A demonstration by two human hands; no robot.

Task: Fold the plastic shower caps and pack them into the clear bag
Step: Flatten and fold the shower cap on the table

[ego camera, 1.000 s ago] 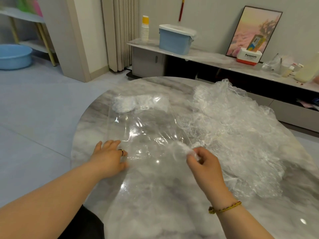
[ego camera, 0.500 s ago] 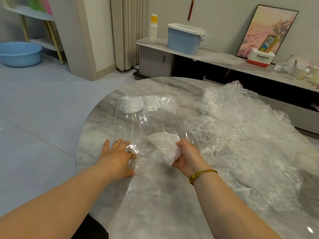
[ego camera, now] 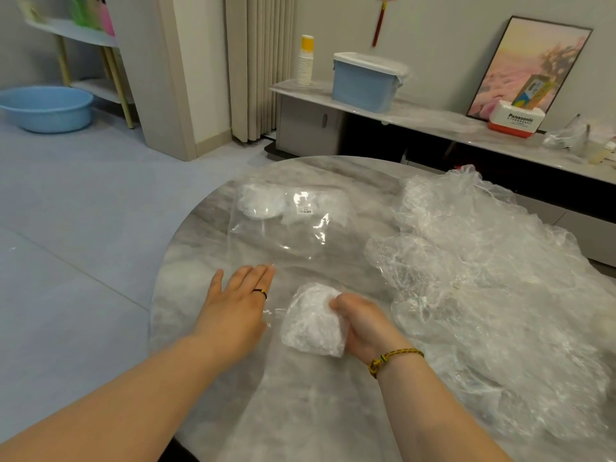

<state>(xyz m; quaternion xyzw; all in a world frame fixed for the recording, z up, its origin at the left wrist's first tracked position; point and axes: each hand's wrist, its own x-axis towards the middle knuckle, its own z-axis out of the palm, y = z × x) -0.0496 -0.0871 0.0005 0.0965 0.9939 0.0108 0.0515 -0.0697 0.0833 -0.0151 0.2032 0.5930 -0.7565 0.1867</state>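
The left hand [ego camera: 238,306] lies flat with straight fingers, palm down on the near end of the clear bag [ego camera: 293,241]. A dark ring sits on one finger. The right hand [ego camera: 363,328] is curled round a folded shower cap [ego camera: 311,323], a compact white bundle held just beside the left hand, at the bag's near end. Whether the bundle is already inside the bag opening cannot be told.

The clear bag lies flat on the marble table [ego camera: 196,261], extending away from the hands. At its far end sit packed white caps [ego camera: 260,203] and a small label [ego camera: 305,211]. A loose pile of unfolded caps [ego camera: 483,278] covers the table's right side, near the right hand. A blue storage box [ego camera: 363,85] stands on the low cabinet behind.
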